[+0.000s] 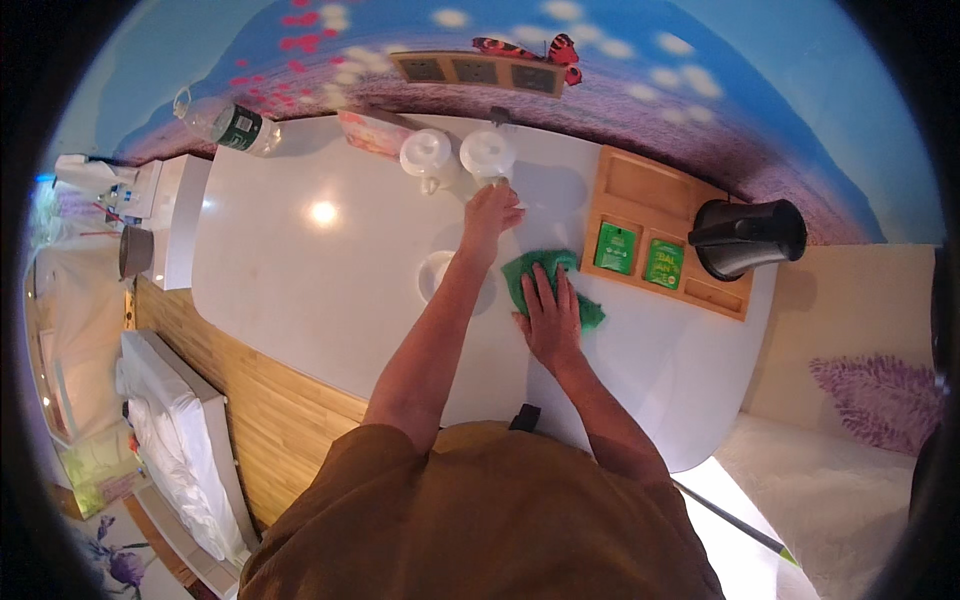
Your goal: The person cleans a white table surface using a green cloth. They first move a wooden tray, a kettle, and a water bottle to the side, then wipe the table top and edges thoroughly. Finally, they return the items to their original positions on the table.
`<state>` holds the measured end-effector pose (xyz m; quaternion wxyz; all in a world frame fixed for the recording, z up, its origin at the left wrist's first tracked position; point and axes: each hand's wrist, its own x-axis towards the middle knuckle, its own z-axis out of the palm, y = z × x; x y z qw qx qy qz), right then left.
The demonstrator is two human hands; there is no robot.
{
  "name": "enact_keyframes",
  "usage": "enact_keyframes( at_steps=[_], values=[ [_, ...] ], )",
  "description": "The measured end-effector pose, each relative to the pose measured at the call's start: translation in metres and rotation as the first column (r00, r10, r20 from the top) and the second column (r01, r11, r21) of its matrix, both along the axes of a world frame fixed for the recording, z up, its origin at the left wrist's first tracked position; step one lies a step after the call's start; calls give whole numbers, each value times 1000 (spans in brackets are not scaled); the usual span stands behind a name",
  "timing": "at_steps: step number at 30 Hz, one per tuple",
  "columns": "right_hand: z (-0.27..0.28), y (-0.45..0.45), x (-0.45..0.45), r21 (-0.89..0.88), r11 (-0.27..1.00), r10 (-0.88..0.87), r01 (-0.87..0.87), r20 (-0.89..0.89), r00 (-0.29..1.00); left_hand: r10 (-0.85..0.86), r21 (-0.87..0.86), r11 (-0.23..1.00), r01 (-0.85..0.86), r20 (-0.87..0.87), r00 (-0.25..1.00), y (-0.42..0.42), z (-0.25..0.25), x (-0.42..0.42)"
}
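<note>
My left hand [489,217] reaches over the white table [360,300] to the handle side of a white lidded cup [487,152]. Its fingers are curled at the handle, which they mostly hide. A second white lidded cup [426,155] stands just left of that one, its handle towards me. My right hand [553,319] lies on a crumpled green cloth [525,274], fingers spread over it and pressing it on the tabletop. Partly behind my left forearm is a small round white dish [429,279].
A wooden tray [645,178] at the right holds two green packets [616,249] and a black electric kettle [742,238]. A large plastic bottle [240,127] rests at the far left corner. Behind the cups leans a pink card [371,133]; wall sockets [476,73] are above.
</note>
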<state>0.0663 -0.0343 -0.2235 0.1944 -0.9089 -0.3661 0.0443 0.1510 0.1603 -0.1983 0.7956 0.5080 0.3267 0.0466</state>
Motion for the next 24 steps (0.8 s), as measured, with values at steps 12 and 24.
enact_keyframes(
  at_steps=[12, 24],
  values=[
    [-12, 46, 49, 37, 996, -80, 80, -16, 997, -223, 313, 930, 192, 68, 972, 4, -10, -46],
    [-15, -4, -8, 200, 979, -43, 42, 1, 999, -318, 70, 948, 310, 204, 926, -91, 36, 32]
  ],
)
